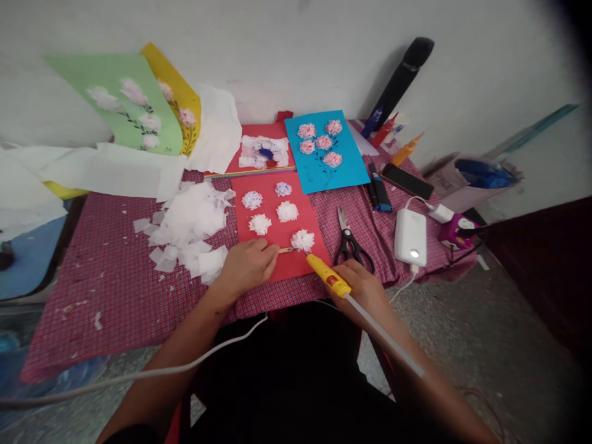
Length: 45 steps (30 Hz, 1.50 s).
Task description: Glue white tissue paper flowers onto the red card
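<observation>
My left hand (247,265) rests at the lower left of a red paper sheet (277,262), its fingers closed on a thin wooden stick (286,250) that points right. The stick's tip is close to a fluffy white paper flower (302,240). My right hand (361,290) grips a yellow glue gun (328,275), a long clear glue stick (383,333) jutting from its back end. The gun's nozzle is at the lower edge of that same flower. Several more paper flowers sit on the sheet, the upper ones tinted purple. Black-handled scissors (352,246) lie just beyond my right hand.
Left of the sheet is a heap of white paper squares (189,216). Behind stand a blue flower card (330,172), a green card (134,111) and a yellow one. To the right lie a phone (407,180), a white power bank (411,237) and cables.
</observation>
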{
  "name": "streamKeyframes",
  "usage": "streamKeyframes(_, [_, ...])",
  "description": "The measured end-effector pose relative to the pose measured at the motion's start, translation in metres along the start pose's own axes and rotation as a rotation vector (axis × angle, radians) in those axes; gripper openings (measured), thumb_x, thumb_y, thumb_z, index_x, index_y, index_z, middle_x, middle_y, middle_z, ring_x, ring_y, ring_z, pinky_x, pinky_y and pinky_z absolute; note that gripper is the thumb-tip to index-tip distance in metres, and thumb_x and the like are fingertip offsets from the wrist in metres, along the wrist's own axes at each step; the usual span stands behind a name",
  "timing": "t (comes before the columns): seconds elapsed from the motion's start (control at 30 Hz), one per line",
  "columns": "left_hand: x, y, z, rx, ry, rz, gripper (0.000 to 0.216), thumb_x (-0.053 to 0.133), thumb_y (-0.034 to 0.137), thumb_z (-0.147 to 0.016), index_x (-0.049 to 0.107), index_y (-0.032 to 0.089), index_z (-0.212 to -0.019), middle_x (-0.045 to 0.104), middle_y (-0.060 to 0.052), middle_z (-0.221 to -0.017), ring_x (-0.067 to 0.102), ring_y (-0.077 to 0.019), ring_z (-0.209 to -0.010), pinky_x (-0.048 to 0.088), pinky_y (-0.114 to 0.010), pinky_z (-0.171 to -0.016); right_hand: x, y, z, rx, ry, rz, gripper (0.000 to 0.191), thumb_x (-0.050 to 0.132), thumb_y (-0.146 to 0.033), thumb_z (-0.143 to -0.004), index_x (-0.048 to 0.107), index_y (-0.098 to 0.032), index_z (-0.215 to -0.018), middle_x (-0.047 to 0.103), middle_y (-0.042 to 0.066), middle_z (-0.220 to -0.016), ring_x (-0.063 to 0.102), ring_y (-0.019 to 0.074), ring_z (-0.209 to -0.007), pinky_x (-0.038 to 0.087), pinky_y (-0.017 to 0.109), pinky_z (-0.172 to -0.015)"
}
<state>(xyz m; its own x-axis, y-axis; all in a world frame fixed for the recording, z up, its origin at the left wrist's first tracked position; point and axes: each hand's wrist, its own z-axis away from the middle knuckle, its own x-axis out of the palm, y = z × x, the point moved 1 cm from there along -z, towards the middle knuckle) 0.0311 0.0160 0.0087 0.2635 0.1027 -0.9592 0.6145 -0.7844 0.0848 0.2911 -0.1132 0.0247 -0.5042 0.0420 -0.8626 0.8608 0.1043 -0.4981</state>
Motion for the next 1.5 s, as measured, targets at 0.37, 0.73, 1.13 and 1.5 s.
streamKeyframes(0.37, [-0.002, -0.001, 0.004, 0.005, 0.079, 0.027, 0.020, 0.052, 0.026, -0.101, 0.071, 0.019, -0.098, 0.064, -0.003, -0.077, 0.059, -0.0178, -0.070, 0.042, -0.032, -0.060, -0.002, 0.004, 0.001, 0.008, 0.061, -0.055, 0.010, 0.064, -0.025, -0.093, 0.070, -0.020, -0.100, 0.065, 0.007, -0.093, 0.065, 0.0200, -0.080, 0.053, 0.033, -0.076])
streamKeyframes(0.73, [-0.004, 0.000, 0.006, 0.037, 0.108, 0.029, 0.019, 0.054, 0.026, -0.100, 0.072, 0.020, -0.101, 0.065, -0.003, -0.077, 0.059, -0.0180, -0.069, 0.042, -0.033, -0.060, -0.005, 0.011, 0.003, 0.042, 0.086, -0.043, 0.009, 0.065, -0.028, -0.093, 0.070, -0.021, -0.098, 0.065, 0.006, -0.092, 0.065, 0.0199, -0.080, 0.052, 0.033, -0.074])
streamKeyframes(1.13, [-0.012, -0.009, 0.011, -0.013, 0.188, 0.126, 0.018, 0.057, 0.027, -0.098, 0.072, 0.019, -0.105, 0.068, -0.003, -0.080, 0.062, -0.0162, -0.068, 0.048, -0.029, -0.061, -0.001, -0.004, -0.009, -0.010, -0.002, -0.020, 0.011, 0.061, -0.026, -0.095, 0.070, -0.019, -0.095, 0.064, 0.007, -0.090, 0.064, 0.0197, -0.080, 0.051, 0.033, -0.074])
streamKeyframes(1.5, [-0.006, -0.011, 0.011, -0.096, 0.096, 0.059, 0.022, 0.052, 0.030, -0.101, 0.072, 0.020, -0.102, 0.066, -0.003, -0.079, 0.061, -0.0168, -0.069, 0.045, -0.029, -0.060, 0.005, 0.001, -0.015, -0.018, -0.032, 0.019, 0.009, 0.062, -0.026, -0.094, 0.069, -0.021, -0.094, 0.064, 0.006, -0.091, 0.062, 0.0185, -0.080, 0.049, 0.030, -0.071])
